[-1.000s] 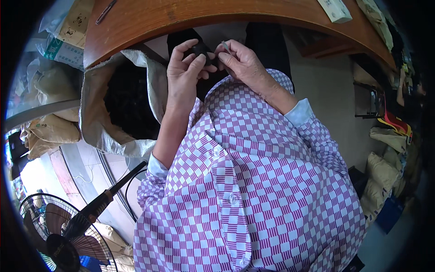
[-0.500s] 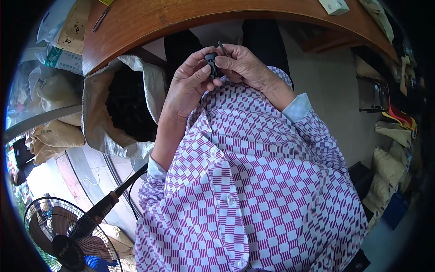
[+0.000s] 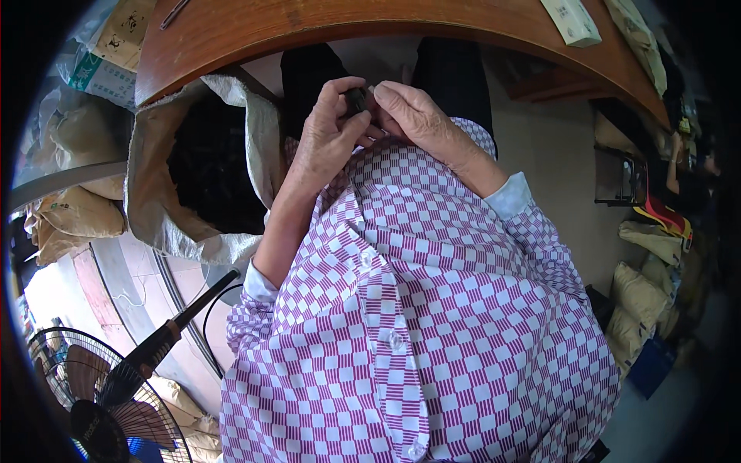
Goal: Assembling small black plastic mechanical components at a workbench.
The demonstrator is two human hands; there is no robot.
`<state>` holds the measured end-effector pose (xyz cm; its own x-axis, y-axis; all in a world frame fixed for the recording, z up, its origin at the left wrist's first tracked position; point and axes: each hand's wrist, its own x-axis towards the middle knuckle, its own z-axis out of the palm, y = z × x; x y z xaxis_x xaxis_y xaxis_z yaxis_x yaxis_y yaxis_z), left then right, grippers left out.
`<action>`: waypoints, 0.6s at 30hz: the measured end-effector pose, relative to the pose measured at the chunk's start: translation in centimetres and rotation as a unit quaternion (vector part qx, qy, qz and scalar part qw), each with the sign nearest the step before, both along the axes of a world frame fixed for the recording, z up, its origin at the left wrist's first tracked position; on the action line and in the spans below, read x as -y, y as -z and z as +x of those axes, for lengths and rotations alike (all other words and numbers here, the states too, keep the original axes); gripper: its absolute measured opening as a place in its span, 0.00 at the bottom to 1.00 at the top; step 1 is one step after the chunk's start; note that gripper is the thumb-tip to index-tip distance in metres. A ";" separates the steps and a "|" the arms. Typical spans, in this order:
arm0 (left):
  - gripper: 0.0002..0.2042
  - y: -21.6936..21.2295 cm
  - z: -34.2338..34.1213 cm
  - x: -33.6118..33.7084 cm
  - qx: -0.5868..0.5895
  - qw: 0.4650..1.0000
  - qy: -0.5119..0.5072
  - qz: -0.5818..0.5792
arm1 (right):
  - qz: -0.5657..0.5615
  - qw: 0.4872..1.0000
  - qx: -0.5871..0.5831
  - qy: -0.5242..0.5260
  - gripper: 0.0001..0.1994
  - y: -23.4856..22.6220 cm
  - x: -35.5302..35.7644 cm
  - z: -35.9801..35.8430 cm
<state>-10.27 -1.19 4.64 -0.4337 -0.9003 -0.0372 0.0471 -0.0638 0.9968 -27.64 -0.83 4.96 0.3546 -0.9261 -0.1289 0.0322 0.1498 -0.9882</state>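
My left hand (image 3: 330, 133) pinches a small black ribbed plastic part (image 3: 356, 99) between thumb and fingers, above my lap. Close beside it on the right, my right hand (image 3: 413, 116) is closed, thumb against the curled fingers and fingertips near the part. What the right fingers hold, if anything, is hidden behind the thumb. To the left of my left forearm stands an open white woven sack (image 3: 266, 147), with a dark mass of black pieces (image 3: 212, 174) inside.
A wooden table (image 3: 324, 21) curves across the front, bearing a white box (image 3: 571, 21). An electric fan (image 3: 100, 409) stands at lower left. Filled sacks (image 3: 81, 216) lie at the left, with more bags (image 3: 637, 301) at the right. Another person's arm (image 3: 674, 166) shows at far right.
The black part has tilted in my left fingers and shows less. The thin dark rod that stuck up from my right fingers is out of sight. The whole view has shifted slightly.
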 end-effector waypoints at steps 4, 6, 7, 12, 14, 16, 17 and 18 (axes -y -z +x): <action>0.15 0.5 0.4 0.4 -0.010 1.000 -0.017 0.009 | -0.052 0.993 -0.101 -0.015 0.12 -0.2 0.2 0.9; 0.14 0.5 0.5 0.5 -0.014 1.000 -0.024 0.008 | -0.058 0.991 -0.122 -0.018 0.11 -0.2 0.3 1.2; 0.13 0.4 0.5 0.4 -0.008 0.999 -0.032 -0.001 | -0.068 0.988 -0.134 -0.021 0.10 -0.4 0.4 1.3; 0.13 0.1 0.2 -0.1 0.100 0.981 -0.124 -0.112 | -0.144 0.975 -0.168 0.003 0.08 -0.1 0.6 2.4; 0.14 0.7 0.4 0.1 0.160 0.965 -0.161 -0.131 | -0.119 0.977 -0.177 0.008 0.08 -0.4 0.9 3.4; 0.14 0.3 0.7 0.3 0.141 0.965 -0.176 -0.132 | -0.110 0.979 -0.172 0.021 0.08 0.1 1.5 4.4; 0.15 0.0 1.1 0.6 0.143 0.962 -0.191 -0.131 | -0.118 0.981 -0.151 0.019 0.08 0.2 2.0 5.0; 0.15 -0.2 1.6 0.8 0.144 0.959 -0.206 -0.127 | -0.124 0.983 -0.131 0.017 0.08 0.1 2.4 5.3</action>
<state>-8.66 -1.98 4.80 -0.0439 -0.9890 0.1413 -0.2642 0.1479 0.9531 -22.34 -3.20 4.90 0.3079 -0.9512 0.0192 -0.2283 -0.0934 -0.9691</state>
